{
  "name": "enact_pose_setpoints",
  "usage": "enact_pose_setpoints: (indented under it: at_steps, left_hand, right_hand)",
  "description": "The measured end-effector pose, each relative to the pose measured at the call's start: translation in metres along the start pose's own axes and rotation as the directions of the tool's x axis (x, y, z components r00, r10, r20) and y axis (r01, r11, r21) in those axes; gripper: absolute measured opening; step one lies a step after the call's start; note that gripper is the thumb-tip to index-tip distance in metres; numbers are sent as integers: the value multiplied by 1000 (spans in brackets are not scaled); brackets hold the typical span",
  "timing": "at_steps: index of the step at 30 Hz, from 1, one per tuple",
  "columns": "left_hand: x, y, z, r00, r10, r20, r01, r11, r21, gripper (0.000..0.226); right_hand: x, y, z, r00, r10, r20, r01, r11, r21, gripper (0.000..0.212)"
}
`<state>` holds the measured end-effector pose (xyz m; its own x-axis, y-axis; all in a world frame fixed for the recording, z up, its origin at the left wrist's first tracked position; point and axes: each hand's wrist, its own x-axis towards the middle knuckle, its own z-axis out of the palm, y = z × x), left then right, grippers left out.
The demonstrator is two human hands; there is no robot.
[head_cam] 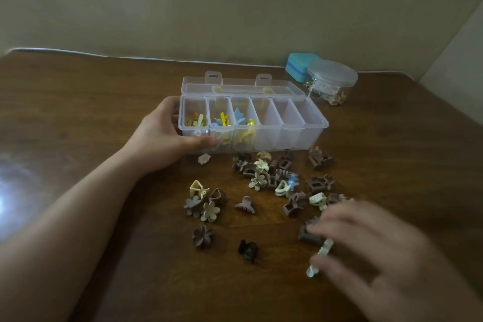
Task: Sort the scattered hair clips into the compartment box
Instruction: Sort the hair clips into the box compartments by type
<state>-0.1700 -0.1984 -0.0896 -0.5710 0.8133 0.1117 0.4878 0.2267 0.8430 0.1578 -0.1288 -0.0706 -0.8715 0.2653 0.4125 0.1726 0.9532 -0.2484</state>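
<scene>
You'd filled three compartments of the box, left hand gripping its end, right hand pinching a pale clip, dozens remaining on the counter

Brown table, clear compartment box

- The right hand is smeared by motion blur; whether its fingers pinch the pale clip beneath them cannot be told.
- It hides part of a brown clip.
- The left hand has fingertips hidden behind the compartment box.
- Contents of the round jar are too small to identify.
- The teal box is partly covered by that jar.
</scene>
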Motion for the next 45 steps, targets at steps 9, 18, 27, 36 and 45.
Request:
enact_pose_setpoints:
  at_steps: [9, 18, 27, 36, 45]
  left_hand:
    - [0, 0, -1, 1000, 11, -11, -11, 1000, -9, 93]
    - [4, -5, -2, 1000, 22, -5, -22, 999, -45, 91]
    - [6, -10, -2, 999, 37, 4, -37, 997, -67, 92]
    - [8, -14, -1, 998, 61, -28, -63, 997, -46, 83]
    - [8, -14, -1, 999, 50, -19, -51, 998, -40, 83]
  right_hand:
    - [-21, -11, 19, 998, 39, -47, -39, 999, -9, 18]
    - [127, 9, 2, 962, 88, -260, -27, 972, 231, 14]
    - [166, 29, 45, 968, 30, -249, -22, 999, 34, 16]
    - [158, -8, 70, 933, -297, 205, 335, 923, -188, 30]
    - [156, -3, 74, 927, -287, 242, 330, 930, -164, 27]
